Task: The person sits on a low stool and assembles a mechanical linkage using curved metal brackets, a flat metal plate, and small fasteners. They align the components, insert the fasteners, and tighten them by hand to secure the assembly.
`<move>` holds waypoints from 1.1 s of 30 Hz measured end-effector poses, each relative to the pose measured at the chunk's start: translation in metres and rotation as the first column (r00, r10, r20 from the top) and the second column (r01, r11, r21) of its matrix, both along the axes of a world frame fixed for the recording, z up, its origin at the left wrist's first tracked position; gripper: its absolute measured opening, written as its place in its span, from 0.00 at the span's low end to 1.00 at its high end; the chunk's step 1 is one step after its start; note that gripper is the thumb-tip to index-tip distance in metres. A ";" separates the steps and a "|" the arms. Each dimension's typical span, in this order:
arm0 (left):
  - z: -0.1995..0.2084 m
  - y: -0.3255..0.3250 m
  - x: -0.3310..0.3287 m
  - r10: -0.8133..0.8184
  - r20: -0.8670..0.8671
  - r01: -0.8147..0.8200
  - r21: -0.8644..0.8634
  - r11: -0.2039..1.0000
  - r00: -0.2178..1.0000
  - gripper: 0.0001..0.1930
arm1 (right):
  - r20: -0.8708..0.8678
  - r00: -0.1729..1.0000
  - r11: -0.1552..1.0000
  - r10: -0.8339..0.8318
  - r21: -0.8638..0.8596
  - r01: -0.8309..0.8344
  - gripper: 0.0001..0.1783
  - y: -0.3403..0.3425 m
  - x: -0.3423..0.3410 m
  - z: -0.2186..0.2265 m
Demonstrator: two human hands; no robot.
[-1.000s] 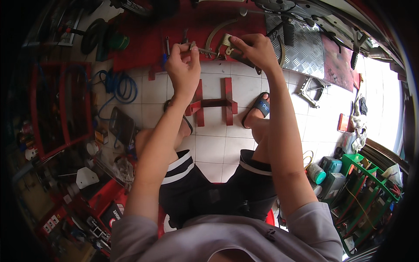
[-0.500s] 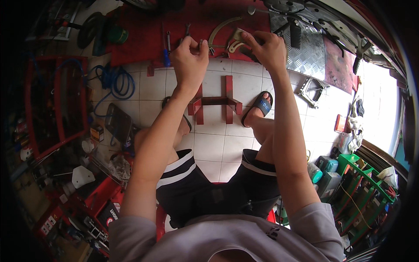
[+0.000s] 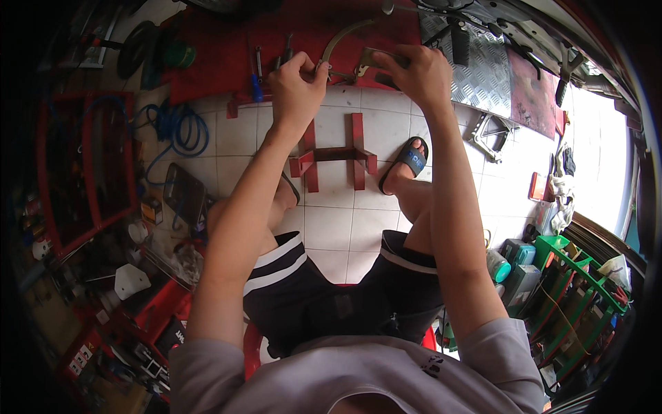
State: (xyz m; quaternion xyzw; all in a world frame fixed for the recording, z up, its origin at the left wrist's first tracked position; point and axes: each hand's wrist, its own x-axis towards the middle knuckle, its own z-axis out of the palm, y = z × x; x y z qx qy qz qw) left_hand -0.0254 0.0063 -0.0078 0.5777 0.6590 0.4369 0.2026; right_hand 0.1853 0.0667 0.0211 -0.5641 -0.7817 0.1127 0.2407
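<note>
Both my hands are raised over the front edge of a red work platform. My left hand is closed in a pinch; what its fingertips hold is too small to make out. My right hand grips a flat brass-coloured metal piece, which sticks out to the left past the thumb. A thin rod-like part shows between the hands, its ends unclear. Behind them a curved brass-coloured strip lies on the platform. Left of my left hand are a blue-handled screwdriver, a wrench and another dark tool.
A red metal stand stands on the tiled floor between my feet. Coiled blue hose and a red frame are at left. To the right are a silver checkered plate, a metal bracket and a green rack.
The brass-coloured piece in my right hand has tilted flatter. Both hands stay in nearly the same place, while the platform and floor sit slightly higher and further left in view.
</note>
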 end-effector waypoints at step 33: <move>0.007 0.004 -0.033 -0.233 0.737 0.487 -0.147 0.861 0.634 0.22 | 0.011 0.988 0.908 -0.155 -0.393 0.147 0.33 0.008 0.013 -0.005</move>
